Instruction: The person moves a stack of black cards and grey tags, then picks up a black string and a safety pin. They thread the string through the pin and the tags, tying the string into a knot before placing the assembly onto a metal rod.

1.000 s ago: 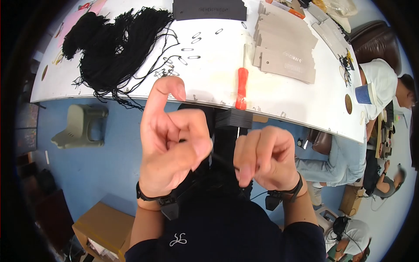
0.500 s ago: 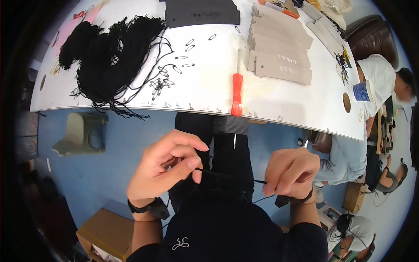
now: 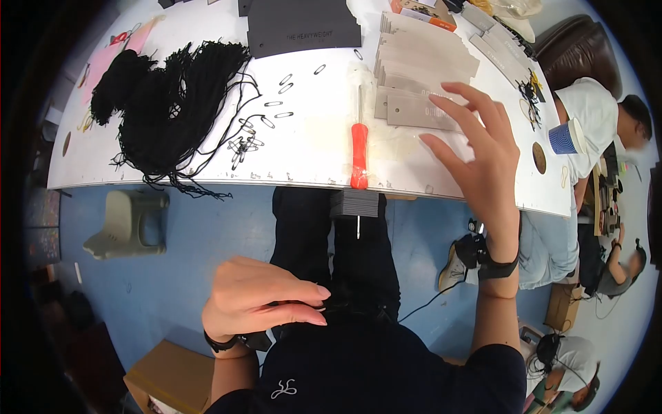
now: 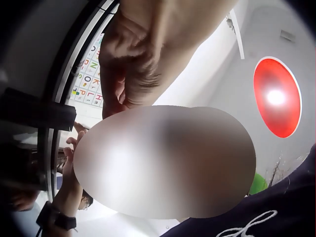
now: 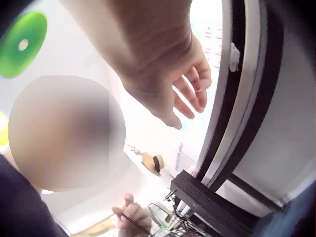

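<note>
My left hand (image 3: 265, 297) is held low in front of my torso, its thumb and forefinger pinching a thin black cord. The cord is mostly hidden in the head view; a dark line (image 5: 132, 220) shows at those fingers in the right wrist view. Out over the table's right part, my right hand (image 3: 483, 148) has its fingers spread and nothing in them. Its fingertips overlap the front of a fanned stack of beige tags (image 3: 427, 58). To its left lies a red-handled screwdriver (image 3: 359, 155), handle at the table edge.
On the white table (image 3: 303, 152) are a bundle of black cords (image 3: 179, 103), scattered safety pins (image 3: 241, 148) and dark tags (image 3: 303, 24). A stack of dark cards (image 3: 355, 203) is just below the edge. A paper cup (image 3: 567, 138) stands right, near another person (image 3: 596, 117).
The cord was stretched between both hands half a second ago. My right hand has let it go, opened and moved forward over the table; the left has dropped slightly toward my body.
</note>
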The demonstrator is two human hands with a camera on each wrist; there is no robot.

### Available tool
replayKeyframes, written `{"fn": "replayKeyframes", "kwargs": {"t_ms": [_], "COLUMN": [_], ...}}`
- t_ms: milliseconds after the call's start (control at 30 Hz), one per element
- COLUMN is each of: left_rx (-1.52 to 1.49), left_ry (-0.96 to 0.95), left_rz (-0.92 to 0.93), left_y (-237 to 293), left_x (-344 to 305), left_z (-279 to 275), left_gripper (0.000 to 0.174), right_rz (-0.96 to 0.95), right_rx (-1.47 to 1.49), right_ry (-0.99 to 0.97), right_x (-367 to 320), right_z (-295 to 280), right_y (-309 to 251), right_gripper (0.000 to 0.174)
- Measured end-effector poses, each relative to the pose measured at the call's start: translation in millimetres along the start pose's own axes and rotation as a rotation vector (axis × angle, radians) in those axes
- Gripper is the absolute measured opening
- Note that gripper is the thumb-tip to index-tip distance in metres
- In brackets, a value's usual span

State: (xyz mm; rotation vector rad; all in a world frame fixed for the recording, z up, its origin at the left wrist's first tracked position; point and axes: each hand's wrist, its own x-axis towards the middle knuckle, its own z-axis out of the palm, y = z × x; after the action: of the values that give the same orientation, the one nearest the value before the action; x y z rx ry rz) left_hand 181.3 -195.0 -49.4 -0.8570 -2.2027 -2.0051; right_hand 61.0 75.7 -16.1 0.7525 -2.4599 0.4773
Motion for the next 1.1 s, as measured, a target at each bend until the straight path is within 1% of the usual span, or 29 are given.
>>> {"fn": "replayKeyframes", "kwargs": {"t_ms": [33,100,167,200,267,300,333,400,433,467,567,667,733,800,867,900,933,967,1000,1033,1067,1100], "left_rx": [-0.009,-0.018,-0.008,-0.008,0.061,0.097,0.096,-0.105,-0.079,-0.081,-0.13,-0.156,-0.187,-0.194,-0.198,-0.152,-0.105,-0.105,-0.087,-0.068,-0.066,-0.057], "left_ry": [-0.028,-0.059,-0.133,-0.132,-0.145,-0.198,-0.197,-0.193,-0.239,-0.24,-0.269,-0.3,-0.286,-0.272,-0.258,-0.241,-0.223,-0.22,-0.234,-0.249,-0.248,-0.243], "left_rz": [-0.017,-0.034,-0.256,-0.256,-0.398,-0.349,-0.35,-0.517,-0.502,-0.501,-0.493,-0.515,-0.523,-0.524,-0.527,-0.475,-0.424,-0.428,-0.458,-0.488,-0.491,-0.475], "left_y": [-1,0,4,2,-6,-14,-19,-26,-33,-35,-39,-39,-39,-40,-41,-43,-44,-45,-45,-44,-43,-41], "left_x": [-1,-3,-3,-3,0,2,5,12,13,13,15,15,15,14,12,10,9,6,3,1,0,-1], "left_z": [0,-2,-5,-4,3,5,9,18,19,21,24,24,26,27,27,26,26,25,23,21,21,20], "left_gripper": [0.026,0.024,0.026,0.026,0.03,0.039,0.039,0.046,0.056,0.056,0.061,0.062,0.061,0.061,0.06,0.055,0.049,0.049,0.043,0.037,0.037,0.03], "right_rz": [-0.071,-0.076,-0.088,-0.078,-0.067,-0.069,-0.073,-0.072,-0.069,-0.069,-0.109,-0.161,0.005,-0.03,-0.05,-0.05,0.009,0.07,0.07,0.193,0.316,0.333], "right_rx": [-0.166,-0.174,-0.181,-0.179,-0.177,-0.2,-0.224,-0.24,-0.257,-0.259,-0.18,-0.1,0.08,0.407,0.548,0.551,0.625,0.698,0.702,0.765,0.825,0.826], "right_ry": [-0.014,-0.007,0.0,0.012,0.023,0.05,0.076,0.104,0.134,0.133,0.129,0.149,0.114,-0.034,-0.231,-0.234,-0.191,-0.146,-0.148,-0.11,-0.071,-0.033], "right_x": [1,0,1,3,4,3,2,-1,-2,-3,-8,-16,-34,-54,-67,-75,-84,-92,-98,-103,-107,-109], "right_z": [1,9,10,8,8,8,8,10,11,11,4,-16,-32,-29,-14,-4,6,15,21,26,31,36], "right_y": [3,11,13,11,9,7,6,5,6,7,11,-1,-16,-28,-45,-50,-54,-56,-59,-61,-63,-62], "right_gripper": [0.032,0.03,0.028,0.028,0.027,0.026,0.025,0.025,0.024,0.024,0.025,0.027,0.027,0.026,0.023,0.023,0.021,0.019,0.019,0.017,0.016,0.014]}}
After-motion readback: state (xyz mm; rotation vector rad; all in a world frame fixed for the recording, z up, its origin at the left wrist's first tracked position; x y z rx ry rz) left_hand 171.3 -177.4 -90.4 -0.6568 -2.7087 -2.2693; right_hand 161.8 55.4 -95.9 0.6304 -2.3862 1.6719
